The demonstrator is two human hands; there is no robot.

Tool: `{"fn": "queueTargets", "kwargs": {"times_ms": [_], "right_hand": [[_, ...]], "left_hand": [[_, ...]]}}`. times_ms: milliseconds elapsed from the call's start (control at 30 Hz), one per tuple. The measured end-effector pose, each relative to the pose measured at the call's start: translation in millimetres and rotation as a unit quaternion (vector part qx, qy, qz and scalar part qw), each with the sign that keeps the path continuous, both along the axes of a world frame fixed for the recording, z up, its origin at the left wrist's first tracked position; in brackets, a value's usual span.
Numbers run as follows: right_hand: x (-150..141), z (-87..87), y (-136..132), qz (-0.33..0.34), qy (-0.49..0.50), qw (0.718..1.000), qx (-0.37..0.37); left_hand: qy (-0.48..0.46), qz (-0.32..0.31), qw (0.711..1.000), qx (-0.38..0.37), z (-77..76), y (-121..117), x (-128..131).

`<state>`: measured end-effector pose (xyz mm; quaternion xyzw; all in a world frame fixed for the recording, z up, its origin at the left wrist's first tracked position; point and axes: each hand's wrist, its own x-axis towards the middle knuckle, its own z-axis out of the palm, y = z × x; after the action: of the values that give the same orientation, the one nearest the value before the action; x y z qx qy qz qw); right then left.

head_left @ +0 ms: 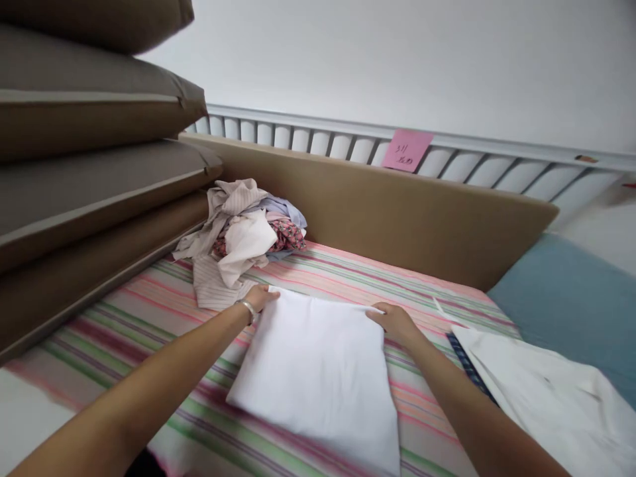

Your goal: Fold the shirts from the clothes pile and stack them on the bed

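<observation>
A white cloth garment [322, 371], folded into a rough rectangle, lies in front of me on a striped sheet [199, 424]. At its far left corner, my left hand [261, 297] pinches the edge between thumb and fingers; a bracelet circles that wrist. The far right corner is gripped by my right hand [395, 321] in the same way. Between the two hands the far edge runs nearly straight, slightly raised. The exact kind of garment cannot be made out.
A heap of crumpled clothes [246, 232] sits at the back left, beside stacked brown cushions [99, 185]. White folded clothing [546, 391] lies at the right near a blue surface [571, 285]. A brown board [377, 212] and a slatted rail with a pink note [407, 150] stand behind.
</observation>
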<state>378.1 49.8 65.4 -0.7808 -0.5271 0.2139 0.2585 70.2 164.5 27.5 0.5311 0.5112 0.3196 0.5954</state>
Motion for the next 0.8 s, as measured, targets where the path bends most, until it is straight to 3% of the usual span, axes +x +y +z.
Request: {"fn": "queueTargets", "kwargs": {"times_ms": [133, 267, 467, 667, 800], "right_hand": [[10, -46.1, 20, -0.004, 0.014, 1.0, -0.013], [16, -55.4, 20, 0.008, 0.029, 0.999, -0.02], [15, -37.3, 30, 0.06, 0.011, 0.997, -0.049], [-7, -26.1, 56, 0.196, 0.005, 0.97, -0.144], [-16, -28.5, 66, 0.185, -0.001, 0.965, -0.188]], "left_hand": [[0.015, 0.005, 1.0, -0.02, -36.5, 21, 7], [0.02, -0.015, 1.0, -0.013, -50.5, 28, 5], [0.091, -0.083, 0.992, 0.04, -38.8, 37, -5], [0.208, -0.178, 0.962, 0.018, -21.8, 50, -5], [0.25, -0.204, 0.947, 0.016, -14.7, 53, 2]]}}
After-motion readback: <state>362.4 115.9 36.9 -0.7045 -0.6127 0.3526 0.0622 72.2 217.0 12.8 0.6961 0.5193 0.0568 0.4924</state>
